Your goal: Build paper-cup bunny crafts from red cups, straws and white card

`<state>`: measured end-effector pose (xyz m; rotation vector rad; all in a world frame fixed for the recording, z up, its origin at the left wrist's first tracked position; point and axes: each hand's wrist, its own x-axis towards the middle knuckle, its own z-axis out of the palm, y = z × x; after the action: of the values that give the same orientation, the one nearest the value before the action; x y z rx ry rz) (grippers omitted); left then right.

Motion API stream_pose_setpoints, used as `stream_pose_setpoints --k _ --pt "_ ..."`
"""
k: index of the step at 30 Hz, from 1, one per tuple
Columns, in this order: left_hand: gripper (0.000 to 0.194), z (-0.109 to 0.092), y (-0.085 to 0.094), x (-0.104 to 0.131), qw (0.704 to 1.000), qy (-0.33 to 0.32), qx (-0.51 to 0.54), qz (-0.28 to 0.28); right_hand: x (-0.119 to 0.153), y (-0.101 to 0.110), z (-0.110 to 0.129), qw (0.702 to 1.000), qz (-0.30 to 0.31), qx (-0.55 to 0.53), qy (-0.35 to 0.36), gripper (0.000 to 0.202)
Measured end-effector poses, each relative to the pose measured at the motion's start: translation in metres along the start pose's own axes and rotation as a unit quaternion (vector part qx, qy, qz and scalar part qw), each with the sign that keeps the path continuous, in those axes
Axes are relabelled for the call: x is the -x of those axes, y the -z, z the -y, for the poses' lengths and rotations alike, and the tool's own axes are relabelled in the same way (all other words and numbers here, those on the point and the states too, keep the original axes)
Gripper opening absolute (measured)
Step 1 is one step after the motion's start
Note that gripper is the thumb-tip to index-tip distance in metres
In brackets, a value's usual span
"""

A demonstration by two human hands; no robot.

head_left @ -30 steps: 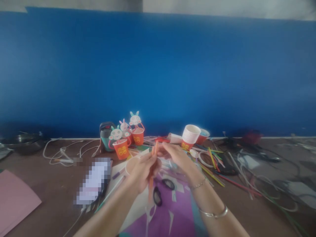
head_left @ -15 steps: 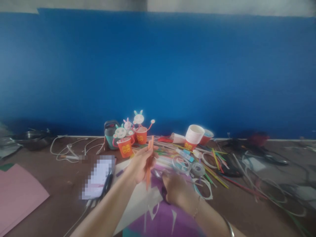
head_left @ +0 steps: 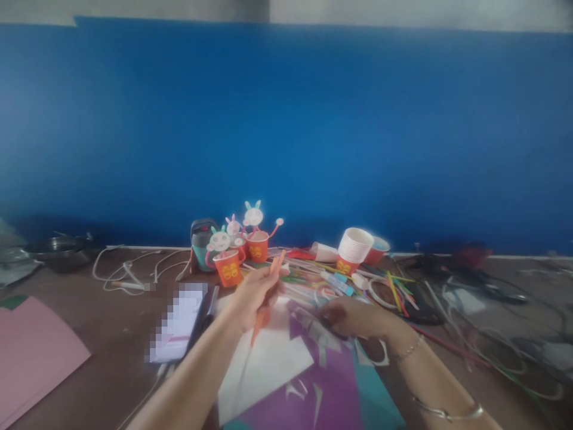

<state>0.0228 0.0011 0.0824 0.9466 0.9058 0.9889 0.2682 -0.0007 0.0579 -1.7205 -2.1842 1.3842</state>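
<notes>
Counter: paper-craft step apparently in hand.
Purple sheet overlapped by white paper. Right hand curled low over purple sheet; fingers blurred, grip can't be told. Orange strips pinched above white paper in left hand, fingers closed. Steady strip hold probably needed next.

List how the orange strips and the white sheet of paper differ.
Colour: the strips are orange; the sheet is white.
Shape: the strips are long and narrow; the sheet is broad.
Pose: the strips stand at a slant, gripped in the left hand; the sheet lies flat, partly over the purple sheet.
Shared: both look plain, with no print that I can make out.
</notes>
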Motion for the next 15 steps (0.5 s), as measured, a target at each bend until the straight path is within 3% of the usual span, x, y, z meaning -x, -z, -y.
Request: stream_pose_setpoints --k 4,9,15 --pt "0.019 0.007 0.001 -0.004 0.999 0.030 0.019 0.019 0.001 0.000 0.003 0.996 0.042 0.080 0.017 0.031" --pt "0.026 0.014 0.003 -0.010 0.998 0.059 0.010 0.021 0.005 0.000 0.014 0.998 0.045 0.042 -0.025 0.024" --pt "0.027 0.008 0.004 -0.006 0.998 0.047 0.011 0.035 0.023 0.022 -0.015 0.998 0.048 0.047 0.009 0.018"
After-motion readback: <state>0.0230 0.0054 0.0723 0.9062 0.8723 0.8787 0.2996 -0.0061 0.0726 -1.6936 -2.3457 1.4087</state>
